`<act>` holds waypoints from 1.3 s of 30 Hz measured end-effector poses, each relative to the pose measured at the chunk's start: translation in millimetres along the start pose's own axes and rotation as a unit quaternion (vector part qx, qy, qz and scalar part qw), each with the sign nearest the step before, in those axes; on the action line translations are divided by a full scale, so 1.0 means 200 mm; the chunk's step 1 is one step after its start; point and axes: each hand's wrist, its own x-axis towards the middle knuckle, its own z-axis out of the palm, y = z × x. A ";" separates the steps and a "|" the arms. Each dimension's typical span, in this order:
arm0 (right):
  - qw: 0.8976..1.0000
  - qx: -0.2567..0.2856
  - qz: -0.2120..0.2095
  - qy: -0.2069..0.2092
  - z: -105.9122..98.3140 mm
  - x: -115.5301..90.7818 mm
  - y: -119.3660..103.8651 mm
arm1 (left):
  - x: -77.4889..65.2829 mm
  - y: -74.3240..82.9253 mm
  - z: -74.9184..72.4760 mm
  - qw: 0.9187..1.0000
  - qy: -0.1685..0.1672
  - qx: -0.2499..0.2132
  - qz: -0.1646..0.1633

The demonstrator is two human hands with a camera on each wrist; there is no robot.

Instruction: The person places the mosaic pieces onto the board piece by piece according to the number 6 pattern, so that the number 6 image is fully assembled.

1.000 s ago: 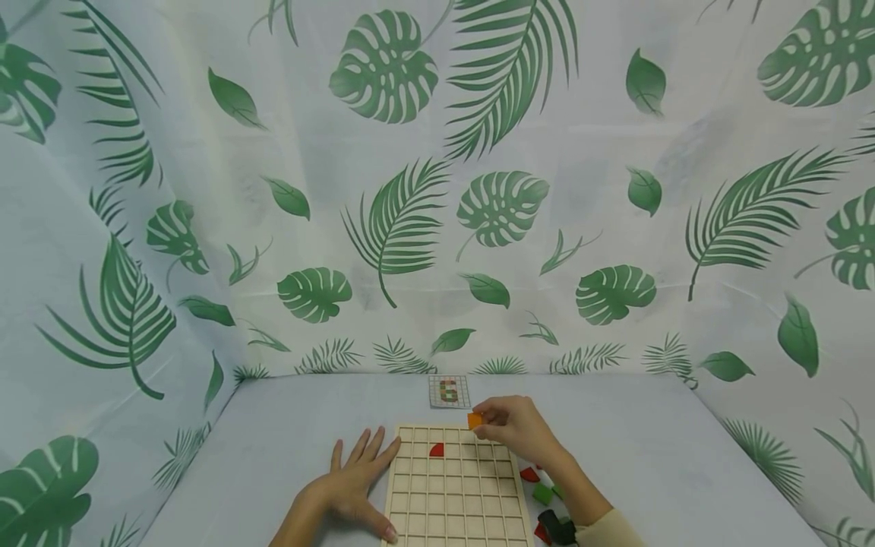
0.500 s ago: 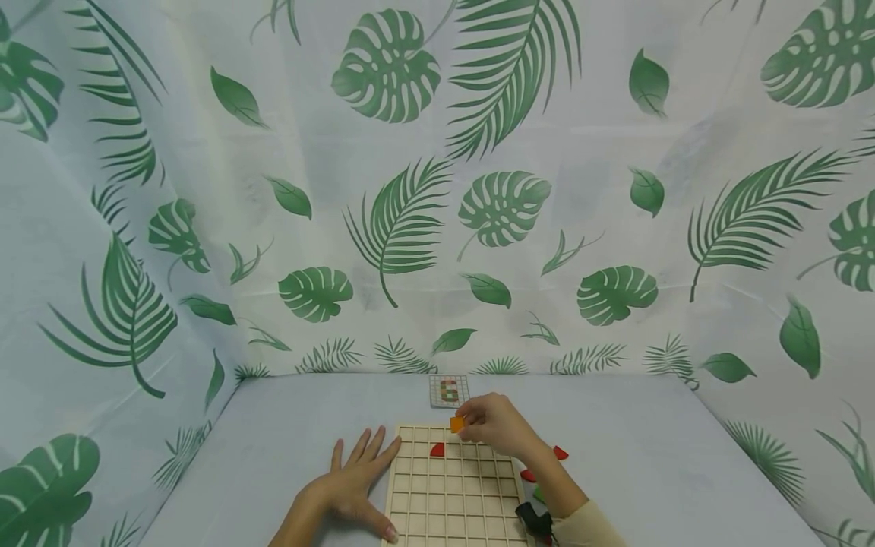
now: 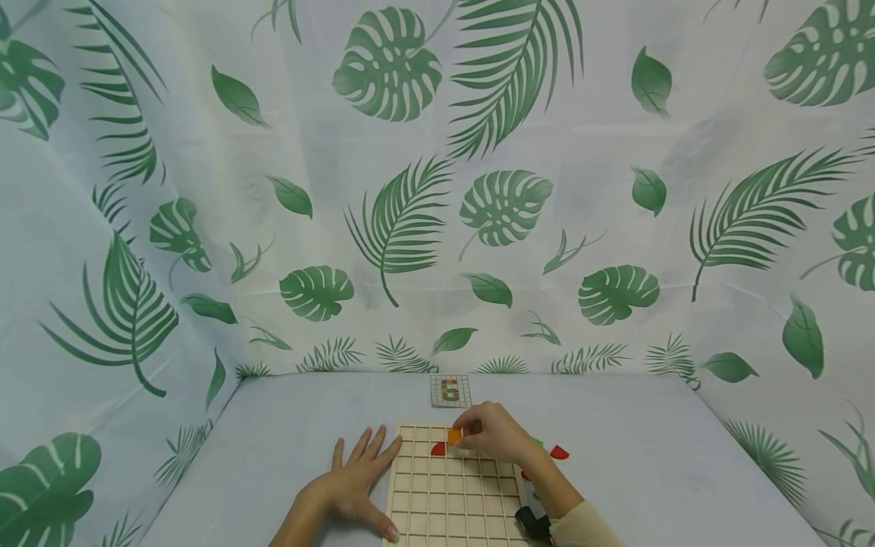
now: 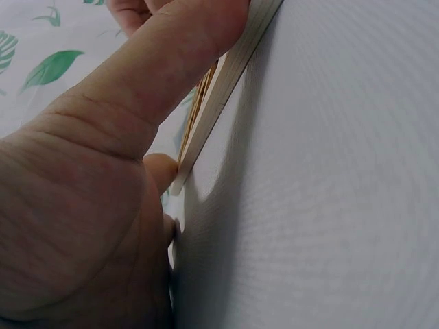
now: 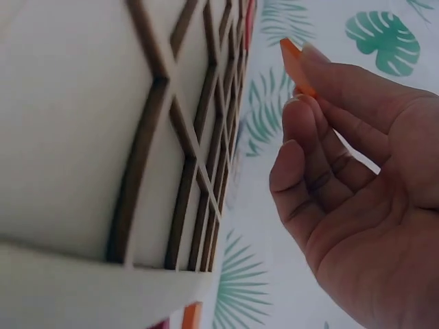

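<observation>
A pale wooden grid board (image 3: 437, 503) lies on the table in the head view. In one of its upper cells sits a red quarter-round tile (image 3: 438, 449). My right hand (image 3: 495, 434) pinches an orange square tile (image 3: 454, 436) between thumb and fingers, over the board's far rows just right of the red one. The right wrist view shows the orange tile (image 5: 298, 68) held by its edge, above the grid's ribs. With fingers spread, my left hand (image 3: 352, 486) rests at the board's left side, thumb and index finger touching its rim (image 4: 218, 96).
A small card (image 3: 450, 390) printed with a coloured figure 6 on a grid lies beyond the board. To the right of the board are loose red (image 3: 559, 453) and green tiles (image 3: 538, 442), partly hidden by the right forearm. Leaf-patterned cloth hangs behind the table.
My right hand has carried the orange tile leftward along the board's far edge, then lower and nearer, beside the red tile. The left hand has stayed in place.
</observation>
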 end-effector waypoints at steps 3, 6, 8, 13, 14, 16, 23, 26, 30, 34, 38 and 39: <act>1.000 0.009 0.001 -0.005 0.01 0.00 0.02 | 0.00 0.00 0.00 1.000 -0.001 0.000 0.000; 1.000 0.013 0.000 -0.009 0.02 0.01 0.05 | 0.00 0.00 0.00 1.000 -0.001 0.001 0.001; 1.000 0.016 0.001 -0.012 0.02 0.01 0.06 | 0.01 0.00 0.00 1.000 0.000 0.001 0.002; 1.000 0.022 0.010 -0.020 0.03 0.01 0.08 | 0.01 0.00 0.00 1.000 0.000 0.001 0.000; 0.999 0.021 0.013 -0.021 0.03 0.01 0.08 | 0.01 0.00 0.00 1.000 0.001 0.000 -0.001; 0.999 0.020 0.019 -0.022 0.03 0.01 0.08 | 0.01 0.00 0.00 1.000 0.002 0.001 -0.002; 0.999 0.008 0.024 -0.027 0.04 0.01 0.07 | 0.01 0.00 0.01 1.000 0.003 0.001 0.000; 0.999 0.007 0.025 -0.029 0.05 0.01 0.07 | 0.01 0.00 0.01 1.000 0.002 0.001 -0.001; 0.999 0.005 0.025 -0.032 0.05 0.01 0.08 | 0.01 0.00 0.01 1.000 0.002 0.002 -0.002; 0.999 -0.003 0.026 -0.033 0.06 0.00 0.08 | 0.01 0.00 0.01 1.000 0.002 0.004 -0.003; 0.999 -0.010 0.027 -0.030 0.06 0.01 0.08 | 0.00 0.00 0.01 1.000 0.002 0.003 0.001; 0.999 -0.010 0.028 -0.030 0.06 0.01 0.08 | 0.00 0.00 0.01 1.000 0.002 0.002 0.001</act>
